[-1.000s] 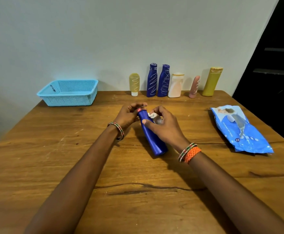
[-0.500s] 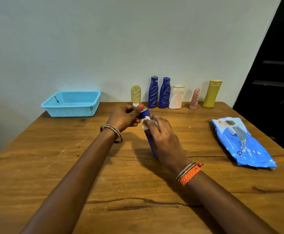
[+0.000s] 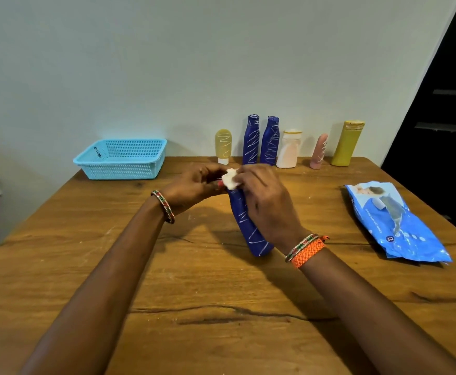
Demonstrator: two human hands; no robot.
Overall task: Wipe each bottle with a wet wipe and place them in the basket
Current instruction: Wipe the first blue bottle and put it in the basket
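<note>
Left hand (image 3: 191,188): fingers curled round the top of the dark blue bottle (image 3: 248,226).
Right hand (image 3: 264,204): pinches a small folded white wet wipe (image 3: 231,180) against the bottle's top.
Bottle: slim, scribbled with white lines, tilted, base on the scratched wooden tabletop (image 3: 208,307).
Basket (image 3: 121,159): light-blue perforated plastic, rectangular, far left by the wall.
Wipes pack (image 3: 394,223): crinkled glossy blue, lying right.

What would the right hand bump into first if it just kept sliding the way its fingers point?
Probably the left hand: the right hand, pressing a white wet wipe on the dark blue scribbled plastic bottle, points up-left toward it. Depth is unclear, but they look nearly touching.
</note>
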